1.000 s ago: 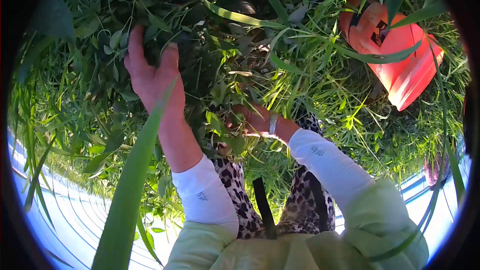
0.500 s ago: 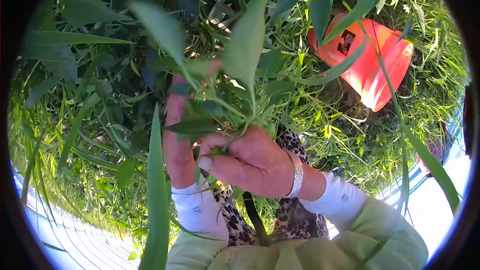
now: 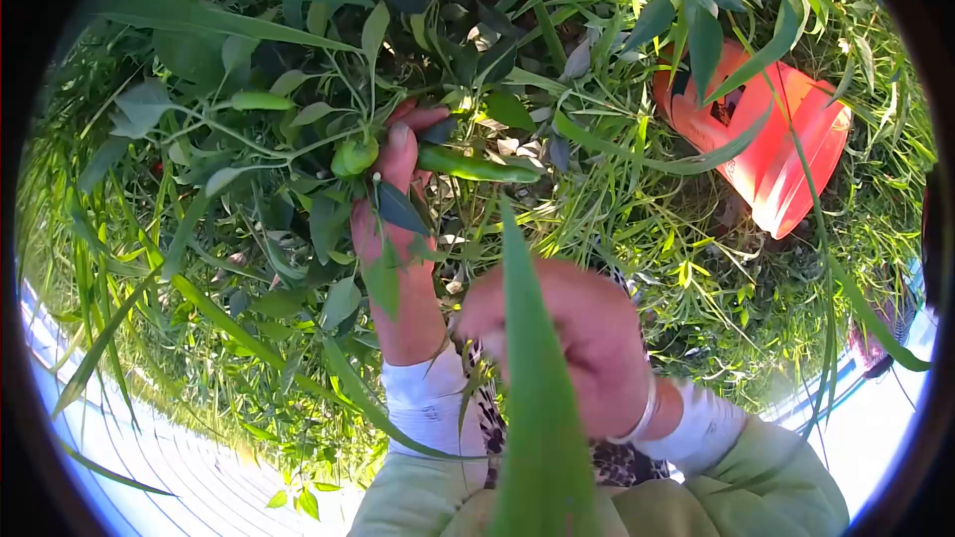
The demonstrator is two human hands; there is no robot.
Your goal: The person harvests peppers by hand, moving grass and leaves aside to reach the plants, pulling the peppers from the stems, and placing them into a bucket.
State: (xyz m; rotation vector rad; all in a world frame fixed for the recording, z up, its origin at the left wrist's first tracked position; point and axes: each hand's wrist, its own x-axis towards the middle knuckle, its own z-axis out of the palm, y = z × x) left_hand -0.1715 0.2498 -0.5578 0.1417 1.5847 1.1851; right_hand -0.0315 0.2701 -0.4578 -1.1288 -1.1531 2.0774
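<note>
Among the leaves, my left hand (image 3: 394, 179) reaches up with its fingers closed on a long green pepper (image 3: 477, 166), which sticks out to the right. A rounder green pepper (image 3: 355, 156) hangs on the plant just left of the fingers, and a slim green pepper (image 3: 262, 100) hangs farther left. My right hand (image 3: 567, 338), with a bracelet at the wrist, is curled lower down in front of the legs. It is blurred and partly covered by a broad grass blade (image 3: 542, 408); whatever it holds cannot be made out.
An orange-red bucket (image 3: 776, 139) lies tipped on its side in the grass at the upper right. Pepper leaves and long blades cross the view. White sheeting (image 3: 149, 447) shows at the lower left, and more at the right edge.
My right hand has moved down and right, away from the stems it was at. The leaves that covered my left hand have swung aside, and the long green pepper now shows.
</note>
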